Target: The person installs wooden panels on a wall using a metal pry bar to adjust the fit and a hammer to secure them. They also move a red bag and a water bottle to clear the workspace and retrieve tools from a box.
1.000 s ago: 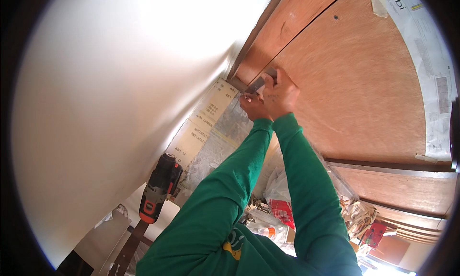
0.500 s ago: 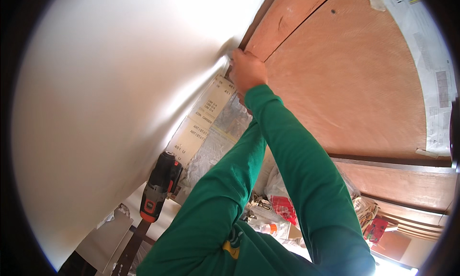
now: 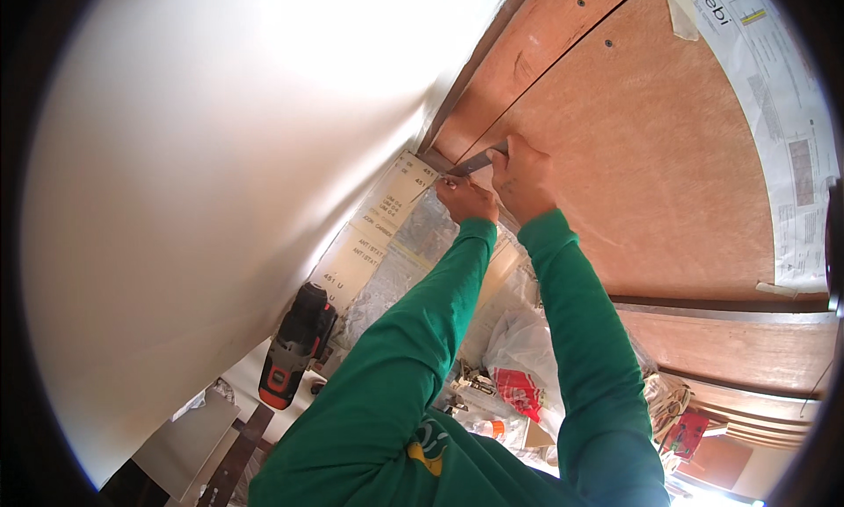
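My right hand (image 3: 529,182) is closed around a flat dark strip (image 3: 476,162), its thumb lying along the upper side. The strip slants down to the left, toward the edge of the reddish-brown wooden panel (image 3: 651,164). Just below its lower end is my left hand (image 3: 468,199), with the fingers curled and pinched together close to the corner. Whatever those fingers hold is too small to make out. A cream board with dark printing (image 3: 374,221) runs down from beside the left hand, along the white wall (image 3: 220,155).
A black and orange cordless power tool (image 3: 297,344) rests at lower left on a dark wooden bar (image 3: 237,459). White plastic bags with red print (image 3: 519,388) lie between my arms. Printed white sheeting (image 3: 796,146) is taped at the panel's right. Coiled cord (image 3: 670,401) sits lower right.
My right hand has drawn back from the wall corner, down and right, and the dark strip now shows in it. The left hand, mostly hidden before, has come into sight.
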### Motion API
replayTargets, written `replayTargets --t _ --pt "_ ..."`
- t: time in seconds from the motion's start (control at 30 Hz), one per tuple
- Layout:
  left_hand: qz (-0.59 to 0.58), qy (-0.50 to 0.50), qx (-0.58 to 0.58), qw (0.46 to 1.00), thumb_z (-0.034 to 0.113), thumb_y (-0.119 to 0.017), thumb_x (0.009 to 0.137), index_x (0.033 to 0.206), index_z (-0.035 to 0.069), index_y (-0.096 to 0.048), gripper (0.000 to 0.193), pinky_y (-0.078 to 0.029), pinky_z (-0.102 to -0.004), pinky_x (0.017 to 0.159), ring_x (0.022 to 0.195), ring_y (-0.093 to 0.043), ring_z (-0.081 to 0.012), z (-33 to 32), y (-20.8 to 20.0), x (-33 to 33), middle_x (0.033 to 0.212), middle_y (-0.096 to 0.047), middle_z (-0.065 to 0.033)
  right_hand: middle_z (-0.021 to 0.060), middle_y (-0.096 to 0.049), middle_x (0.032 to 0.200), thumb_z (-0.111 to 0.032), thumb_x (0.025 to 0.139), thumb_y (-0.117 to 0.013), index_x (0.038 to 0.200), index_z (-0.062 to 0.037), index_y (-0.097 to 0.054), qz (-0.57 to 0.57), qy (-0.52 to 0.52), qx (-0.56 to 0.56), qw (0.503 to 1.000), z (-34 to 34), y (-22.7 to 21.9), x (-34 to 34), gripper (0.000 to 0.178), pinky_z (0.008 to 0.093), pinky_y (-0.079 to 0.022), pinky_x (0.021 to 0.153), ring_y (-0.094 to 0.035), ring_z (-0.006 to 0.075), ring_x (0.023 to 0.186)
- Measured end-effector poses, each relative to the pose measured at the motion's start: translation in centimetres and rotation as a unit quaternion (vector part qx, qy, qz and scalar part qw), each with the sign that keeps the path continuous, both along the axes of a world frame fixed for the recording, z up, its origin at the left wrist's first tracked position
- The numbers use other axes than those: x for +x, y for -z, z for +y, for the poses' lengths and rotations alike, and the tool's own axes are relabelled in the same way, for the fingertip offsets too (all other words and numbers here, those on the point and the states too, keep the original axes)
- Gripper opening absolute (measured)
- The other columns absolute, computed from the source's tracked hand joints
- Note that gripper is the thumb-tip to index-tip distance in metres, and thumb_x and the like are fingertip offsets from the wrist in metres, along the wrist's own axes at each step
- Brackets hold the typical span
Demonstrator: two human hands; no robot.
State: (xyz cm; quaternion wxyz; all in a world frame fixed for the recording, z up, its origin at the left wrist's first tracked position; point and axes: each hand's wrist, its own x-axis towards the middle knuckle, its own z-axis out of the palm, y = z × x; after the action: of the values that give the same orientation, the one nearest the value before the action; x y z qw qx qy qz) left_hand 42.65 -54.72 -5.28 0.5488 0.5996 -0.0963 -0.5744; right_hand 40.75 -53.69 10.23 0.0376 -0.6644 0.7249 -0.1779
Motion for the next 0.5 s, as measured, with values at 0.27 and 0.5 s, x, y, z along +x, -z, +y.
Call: replayTargets --t 0.27,0.5 --pt "-0.077 0.069 0.108 0.989 0.038 -0.041 0.096 0.121 0.004 -0.046 0.042 -0.044 -0.0480 0.097 0.111 -0.057 -0.0363 -0.2 -3.6 1.3 0.123 -0.050 -0.0169 0.0226 -0.064 0.076 -0.015 0.086 -0.065 0.091 -0.0022 -0.054 -0.023 -0.004 -0.094 0.995 -2.5 2.2 2.0 0.017 0.0476 -0.053 0.063 -0.065 0.0423 0.072" --pt "-0.122 0.066 0.147 0.979 0.030 -0.050 0.095 0.130 0.003 -0.043 0.045 -0.043 -0.0486 0.100 0.115 -0.054 -0.0385 -1.1 -2.3 0.8 0.125 -0.049 -0.0178 0.0240 -0.066 0.082 -0.016 0.087 -0.060 0.093 -0.0012 -0.056 0.022 -0.015 -0.007 1.000 -5.6 2.6 5.0 0.016 0.0492 -0.054 0.067 -0.065 0.0437 0.076"
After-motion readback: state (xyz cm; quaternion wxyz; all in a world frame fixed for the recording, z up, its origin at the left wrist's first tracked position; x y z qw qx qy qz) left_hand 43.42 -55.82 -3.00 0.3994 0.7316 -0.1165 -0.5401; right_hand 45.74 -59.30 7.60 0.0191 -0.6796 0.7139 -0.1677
